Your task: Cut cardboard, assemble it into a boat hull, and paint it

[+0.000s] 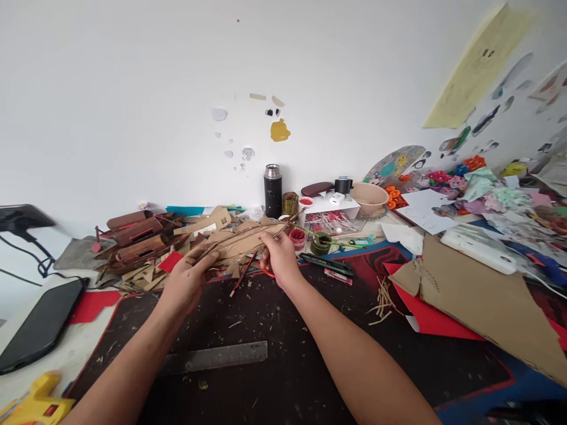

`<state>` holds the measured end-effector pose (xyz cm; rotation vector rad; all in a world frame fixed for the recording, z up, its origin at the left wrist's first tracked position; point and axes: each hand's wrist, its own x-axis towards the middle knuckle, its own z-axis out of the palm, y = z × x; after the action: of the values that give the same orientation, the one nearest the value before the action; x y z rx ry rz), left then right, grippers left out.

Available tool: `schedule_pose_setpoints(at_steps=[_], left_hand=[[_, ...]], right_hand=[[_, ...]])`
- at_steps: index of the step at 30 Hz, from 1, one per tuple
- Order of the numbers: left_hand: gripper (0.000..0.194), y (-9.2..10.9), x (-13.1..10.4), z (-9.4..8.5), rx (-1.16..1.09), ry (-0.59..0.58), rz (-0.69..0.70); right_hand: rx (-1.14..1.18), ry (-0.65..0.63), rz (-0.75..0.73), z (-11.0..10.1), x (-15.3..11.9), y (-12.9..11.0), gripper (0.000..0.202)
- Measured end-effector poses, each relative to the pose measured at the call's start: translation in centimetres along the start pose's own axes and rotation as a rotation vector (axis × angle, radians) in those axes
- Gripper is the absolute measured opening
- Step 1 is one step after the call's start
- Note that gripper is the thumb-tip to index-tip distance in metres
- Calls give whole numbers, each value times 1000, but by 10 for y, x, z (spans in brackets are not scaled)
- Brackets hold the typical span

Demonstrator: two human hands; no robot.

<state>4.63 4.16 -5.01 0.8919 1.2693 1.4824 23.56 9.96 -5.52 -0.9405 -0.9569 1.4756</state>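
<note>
Yellow glue gun (42, 404) seen at lower left of the frame, cut off by the edge. Clear ruler (221, 356) laid flat on the dark mat (266, 395), bottom centre. Above it, mid-frame, a long cardboard piece (243, 244) is held up between two hands. Its long axis is slanted from lower left to upper right; its left end is gripped by the left hand (186, 277), fingers closed narrow, and its right part is pinched by the right hand (281, 257), thumb on top. An orange loop (268, 273), probably a scissor handle, is seen under the right fingers. Beyond: heaped cardboard scraps, then a black flask (273, 195) upright near the white wall (133, 106).
</note>
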Motion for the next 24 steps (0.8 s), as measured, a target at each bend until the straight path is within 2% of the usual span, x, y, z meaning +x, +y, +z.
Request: schedule_pose_setpoints(at_steps=[2, 6, 9, 15, 24], left_hand=[[55, 0, 1, -1, -25, 24, 24], [55, 0, 0, -2, 13, -8, 4], [54, -1, -1, 1, -63, 38, 3], [47, -1, -4, 11, -247, 87, 75], [40, -3, -3, 12, -284, 120, 86]], right_hand=[[-4, -23, 18, 1, -1, 2, 38], [-13, -67, 27, 1, -1, 5, 51], [-32, -66, 20, 1, 0, 7, 56], [-92, -69, 23, 1, 0, 14, 58], [-125, -93, 0, 1, -2, 18, 57]])
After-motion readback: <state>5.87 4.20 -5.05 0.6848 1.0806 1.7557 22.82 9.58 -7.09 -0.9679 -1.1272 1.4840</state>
